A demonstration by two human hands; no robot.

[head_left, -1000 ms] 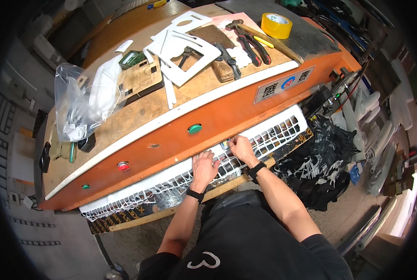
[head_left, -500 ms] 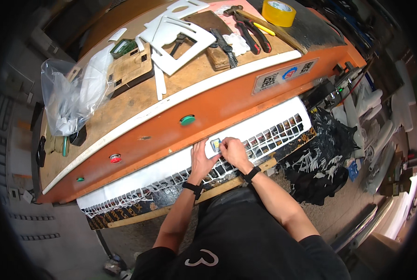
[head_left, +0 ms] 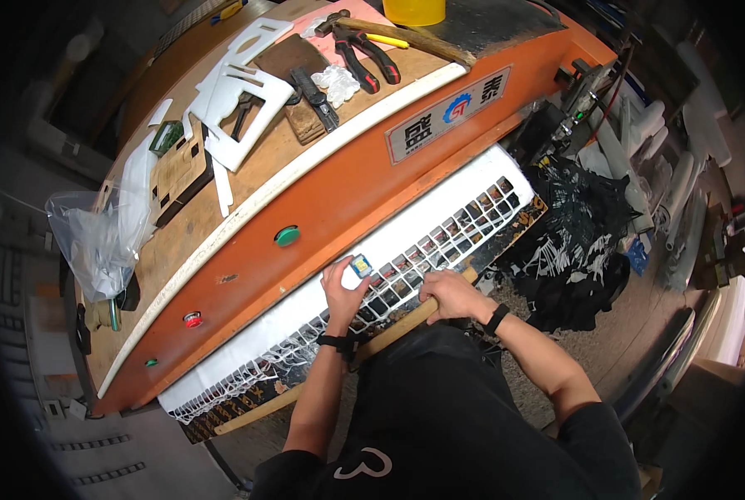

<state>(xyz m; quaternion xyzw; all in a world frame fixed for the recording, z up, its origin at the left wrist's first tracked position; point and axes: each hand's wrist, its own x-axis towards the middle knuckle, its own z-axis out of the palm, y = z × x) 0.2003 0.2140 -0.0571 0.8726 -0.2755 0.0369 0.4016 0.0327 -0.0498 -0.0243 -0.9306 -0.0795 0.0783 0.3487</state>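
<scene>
A white sheet [head_left: 392, 251] with rows of square cut-outs lies along the front ledge of an orange machine. My left hand [head_left: 345, 292] rests over the sheet, thumb and fingers closed on a small blue-and-yellow box [head_left: 362, 266]. The box sits at the edge of the white lattice [head_left: 447, 251]. To its right, my right hand [head_left: 456, 296] is at the sheet's near edge, above a wooden strip [head_left: 397, 329]. Its fingers are curled there. Whatever they may hold is hidden.
The orange machine [head_left: 339, 212] carries a green button [head_left: 287, 237] and a red button [head_left: 192, 319]. On its top lie pliers [head_left: 367, 60], a hammer [head_left: 406, 37], white cut-out pieces [head_left: 252, 104] and a clear plastic bag [head_left: 97, 237]. Black scraps [head_left: 577, 217] are heaped at the right.
My right hand has left the small box and moved right and nearer, to the sheet's front edge. My left hand now has the box between its fingers. The whole view has shifted.
</scene>
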